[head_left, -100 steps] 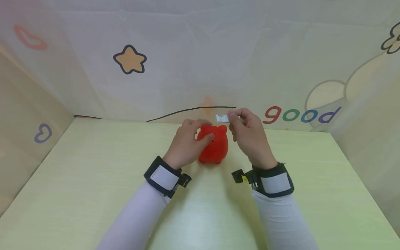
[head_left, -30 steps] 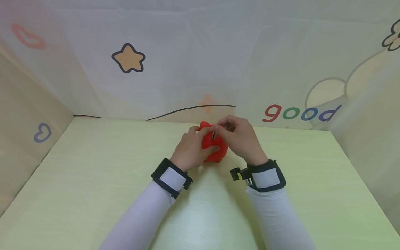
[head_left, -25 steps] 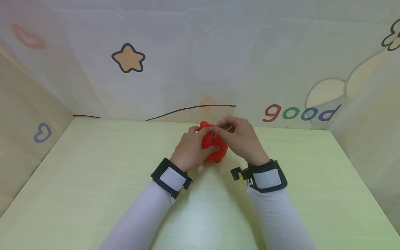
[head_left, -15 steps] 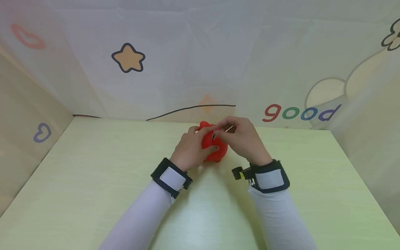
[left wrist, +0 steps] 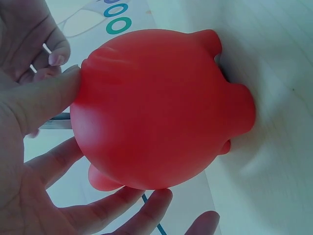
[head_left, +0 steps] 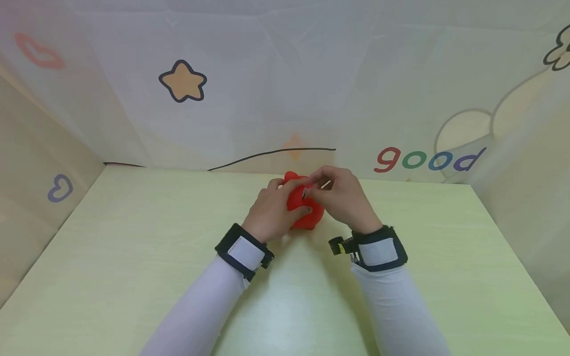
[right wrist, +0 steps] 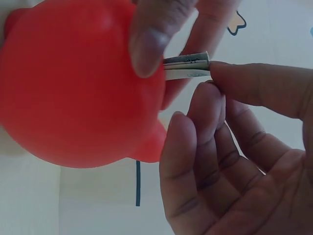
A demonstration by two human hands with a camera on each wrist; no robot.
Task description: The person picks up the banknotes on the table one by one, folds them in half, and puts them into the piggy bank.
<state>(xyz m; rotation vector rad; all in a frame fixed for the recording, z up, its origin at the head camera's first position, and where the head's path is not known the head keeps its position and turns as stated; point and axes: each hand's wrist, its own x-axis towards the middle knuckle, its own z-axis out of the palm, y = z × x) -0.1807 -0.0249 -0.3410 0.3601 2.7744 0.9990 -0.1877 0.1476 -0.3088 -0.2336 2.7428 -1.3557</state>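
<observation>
A round red piggy bank (head_left: 315, 216) stands on the table at its far side, ears and stubby feet showing. My left hand (head_left: 273, 210) holds it from the left, the thumb across its top and the fingers spread round its side. Out of its top sticks a thin folded banknote (right wrist: 187, 66), partly inside the bank. With thumb and index finger, my right hand (head_left: 340, 195) pinches the banknote's outer end. The left wrist view shows the smooth red side of the piggy bank (left wrist: 151, 107); the slot itself is hidden there.
The pale table (head_left: 133, 257) reaches a light cloth backdrop (head_left: 267, 89) close behind the piggy bank. Cloth also rises at both sides. A strap with a small camera (head_left: 245, 252) is worn on each wrist.
Since the earliest frame, the right hand has brought the white paper-like note from beside the piggy bank to its top. Over the last second the note has sunk slightly; the left hand stays put.
</observation>
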